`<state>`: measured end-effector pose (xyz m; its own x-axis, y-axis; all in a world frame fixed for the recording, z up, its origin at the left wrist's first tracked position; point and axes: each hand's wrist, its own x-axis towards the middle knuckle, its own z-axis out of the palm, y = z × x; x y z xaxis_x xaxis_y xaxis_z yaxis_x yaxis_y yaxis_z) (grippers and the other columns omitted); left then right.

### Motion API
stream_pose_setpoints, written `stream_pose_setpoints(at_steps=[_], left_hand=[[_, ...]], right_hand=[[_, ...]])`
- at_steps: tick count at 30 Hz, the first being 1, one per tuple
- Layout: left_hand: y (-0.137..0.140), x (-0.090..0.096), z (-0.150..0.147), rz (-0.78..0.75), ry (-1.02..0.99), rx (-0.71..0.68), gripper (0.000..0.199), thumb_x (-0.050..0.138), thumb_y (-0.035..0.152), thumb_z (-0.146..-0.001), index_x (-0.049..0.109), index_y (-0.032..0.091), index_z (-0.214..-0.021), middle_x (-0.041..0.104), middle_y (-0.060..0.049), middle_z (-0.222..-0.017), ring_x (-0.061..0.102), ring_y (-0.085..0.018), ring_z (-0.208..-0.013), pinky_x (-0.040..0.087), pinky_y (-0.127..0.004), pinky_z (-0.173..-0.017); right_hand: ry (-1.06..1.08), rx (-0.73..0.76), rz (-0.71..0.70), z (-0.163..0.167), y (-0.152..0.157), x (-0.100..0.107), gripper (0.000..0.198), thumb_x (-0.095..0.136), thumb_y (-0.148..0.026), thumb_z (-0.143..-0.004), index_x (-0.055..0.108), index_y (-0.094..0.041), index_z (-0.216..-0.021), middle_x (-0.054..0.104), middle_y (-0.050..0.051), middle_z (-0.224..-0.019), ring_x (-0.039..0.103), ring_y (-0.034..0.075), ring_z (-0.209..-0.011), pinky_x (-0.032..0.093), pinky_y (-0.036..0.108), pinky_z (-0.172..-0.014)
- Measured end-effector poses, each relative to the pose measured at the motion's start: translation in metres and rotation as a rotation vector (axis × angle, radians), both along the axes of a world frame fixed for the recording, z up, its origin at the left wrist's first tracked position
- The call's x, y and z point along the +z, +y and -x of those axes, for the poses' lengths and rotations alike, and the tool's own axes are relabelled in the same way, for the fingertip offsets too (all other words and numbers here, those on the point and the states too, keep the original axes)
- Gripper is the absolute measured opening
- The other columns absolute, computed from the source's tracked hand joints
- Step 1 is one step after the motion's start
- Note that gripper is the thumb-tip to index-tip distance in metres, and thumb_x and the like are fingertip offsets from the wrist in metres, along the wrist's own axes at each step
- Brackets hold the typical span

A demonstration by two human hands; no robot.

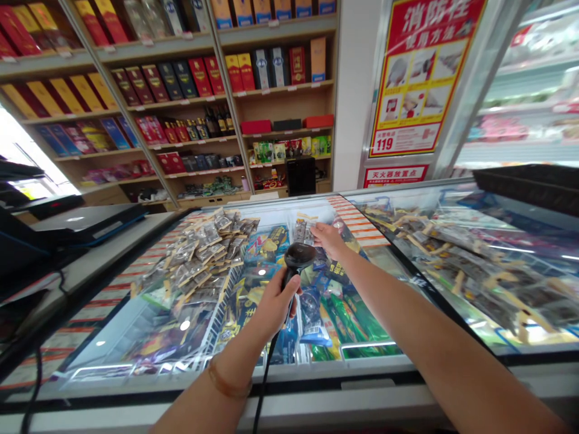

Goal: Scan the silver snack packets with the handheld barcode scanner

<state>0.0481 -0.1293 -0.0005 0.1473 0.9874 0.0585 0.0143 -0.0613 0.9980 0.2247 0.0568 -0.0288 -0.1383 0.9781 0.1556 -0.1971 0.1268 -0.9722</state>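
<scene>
My left hand [275, 298] is wrapped round the handle of a black barcode scanner [299, 255], its cord running down past my wrist. Just beyond the scanner head, my right hand [329, 240] grips the edge of a small clear packet [304, 230] with dark contents and a tan strip. The packet is over the glass top [181, 328] of a chest freezer. To the left, a heap of similar packets [203, 250] lies on the glass. Under the glass, colourful bagged goods [312, 307] sit in wire-divided sections.
More packets [470, 271] are spread on the glass at right, beside a dark tray-like object [534, 187]. A counter with a flat device [90, 223] stands at left. Shelves [190, 102] of boxes and bottles line the back wall, next to a red poster [420, 78].
</scene>
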Motion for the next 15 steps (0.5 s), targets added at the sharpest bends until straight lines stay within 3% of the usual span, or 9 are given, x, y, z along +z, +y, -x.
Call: stream_pose_setpoints(at_steps=[3,7,11,15], left_hand=[[-0.001,0.002,-0.002,0.000,-0.037,0.045,0.050,0.069,0.066,-0.075,0.051,0.021,-0.088,0.058,0.004,-0.071,0.046,-0.007,-0.038,0.034,-0.022,-0.036],[-0.006,0.014,0.001,0.025,-0.154,0.208,0.050,0.068,0.066,-0.075,0.051,0.020,-0.090,0.060,0.004,-0.072,0.046,-0.006,-0.038,0.034,-0.022,-0.036],[-0.013,0.041,0.026,0.069,-0.275,0.358,0.052,0.069,0.066,-0.072,0.051,0.020,-0.087,0.061,0.002,-0.070,0.047,-0.007,-0.038,0.035,-0.023,-0.037],[-0.018,0.062,0.075,0.024,-0.338,0.502,0.051,0.073,0.063,-0.070,0.052,0.019,-0.087,0.061,0.003,-0.067,0.048,-0.008,-0.039,0.036,-0.022,-0.036]], right_hand=[[-0.104,-0.140,-0.024,0.002,0.004,-0.003,0.031,0.070,-0.052,-0.080,0.058,-0.024,-0.089,0.057,-0.005,-0.058,0.059,0.017,-0.052,0.052,0.032,-0.057],[-0.283,-0.276,-0.040,0.005,0.002,0.000,0.022,0.066,-0.043,-0.086,0.058,-0.024,-0.094,0.058,-0.005,-0.061,0.054,0.015,-0.043,0.049,0.031,-0.049],[-0.311,-0.214,0.037,0.014,-0.001,0.015,0.018,0.072,-0.024,-0.081,0.057,-0.022,-0.090,0.061,-0.006,-0.060,0.057,0.012,-0.043,0.042,0.024,-0.043],[-0.196,-0.116,0.036,0.049,0.001,0.041,0.021,0.074,-0.013,-0.076,0.063,-0.018,-0.093,0.064,-0.005,-0.059,0.060,0.011,-0.048,0.046,0.021,-0.049]])
